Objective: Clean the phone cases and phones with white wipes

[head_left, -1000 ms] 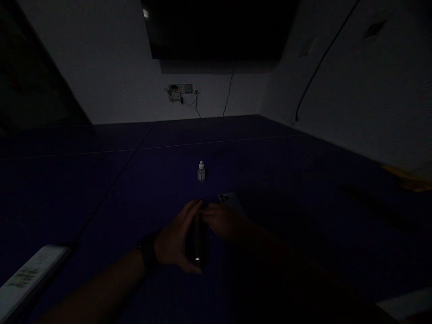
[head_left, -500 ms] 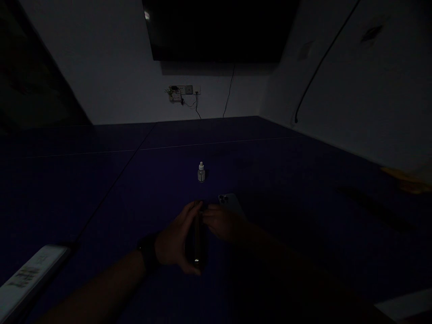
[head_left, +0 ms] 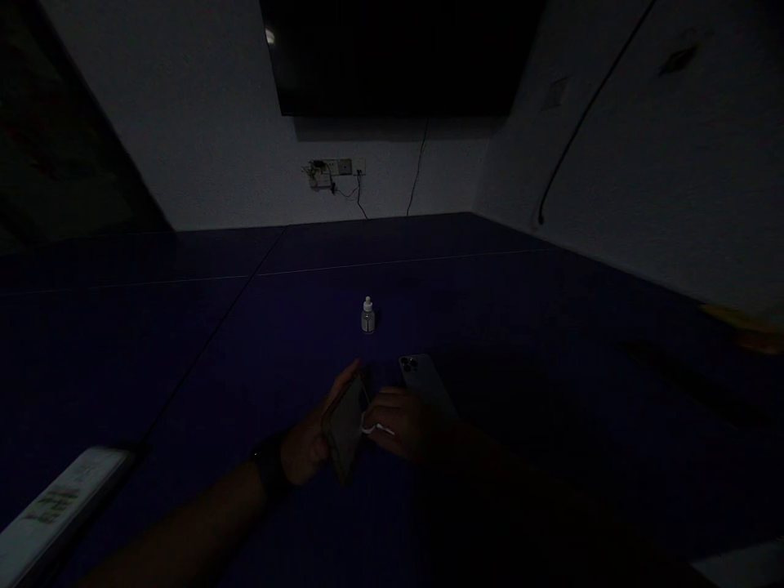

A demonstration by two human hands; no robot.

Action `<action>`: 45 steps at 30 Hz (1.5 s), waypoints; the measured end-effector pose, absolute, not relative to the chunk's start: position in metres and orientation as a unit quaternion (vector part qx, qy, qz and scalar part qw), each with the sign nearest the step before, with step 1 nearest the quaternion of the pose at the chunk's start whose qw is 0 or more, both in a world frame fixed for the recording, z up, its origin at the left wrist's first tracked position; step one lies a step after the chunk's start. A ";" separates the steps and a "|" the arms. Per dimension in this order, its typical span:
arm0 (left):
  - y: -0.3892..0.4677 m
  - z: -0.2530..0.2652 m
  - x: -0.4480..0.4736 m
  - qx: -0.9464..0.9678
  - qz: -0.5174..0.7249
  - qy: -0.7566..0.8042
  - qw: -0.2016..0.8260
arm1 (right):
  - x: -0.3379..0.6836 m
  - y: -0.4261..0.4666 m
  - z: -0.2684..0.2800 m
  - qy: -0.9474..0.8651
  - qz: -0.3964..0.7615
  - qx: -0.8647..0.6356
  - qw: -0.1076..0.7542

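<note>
The room is very dim. My left hand (head_left: 308,443), with a dark band at its wrist, is closed around a smartphone (head_left: 344,429) tilted up on its long edge. Against the phone's flat face, my right hand (head_left: 397,420) presses a small white wipe (head_left: 380,427), pinched in its fingers. Partly under my right hand lies a second phone (head_left: 429,384), pale, its camera lenses upward. Just beyond both hands stands a small bottle (head_left: 367,318) with a white cap and a label.
A white box or power strip (head_left: 64,502) sits at the lower left on the dark blue surface (head_left: 294,327). Toward the right are a dark flat object (head_left: 692,384) and something yellow (head_left: 741,327). Behind, a large television (head_left: 404,57) hangs above wall sockets (head_left: 334,170) with cords.
The phone in my left hand has turned from edge-on to showing its flat face. My right hand has moved slightly down and toward me, and the white wipe now shows in its fingers.
</note>
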State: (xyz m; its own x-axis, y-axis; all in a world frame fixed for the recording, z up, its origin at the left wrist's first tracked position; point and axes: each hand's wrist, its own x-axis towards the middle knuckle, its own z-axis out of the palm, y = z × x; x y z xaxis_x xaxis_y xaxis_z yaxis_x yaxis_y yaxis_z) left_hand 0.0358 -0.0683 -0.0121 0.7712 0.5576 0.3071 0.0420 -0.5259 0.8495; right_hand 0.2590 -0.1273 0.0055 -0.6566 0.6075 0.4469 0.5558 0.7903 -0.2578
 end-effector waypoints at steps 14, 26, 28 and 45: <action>-0.071 -0.007 0.039 0.790 0.389 0.146 0.450 | 0.241 -0.146 -0.006 -0.798 0.179 -0.418 0.396; -0.064 -0.006 0.038 0.761 0.368 0.191 0.499 | 0.284 -0.122 0.006 -0.915 0.007 -0.340 0.216; -0.064 -0.007 0.038 0.758 0.373 0.194 0.498 | 0.279 -0.119 0.005 -0.927 -0.013 -0.331 0.176; -0.059 -0.012 0.039 0.768 0.356 0.183 0.500 | 0.267 -0.119 0.005 -0.937 -0.049 -0.326 0.119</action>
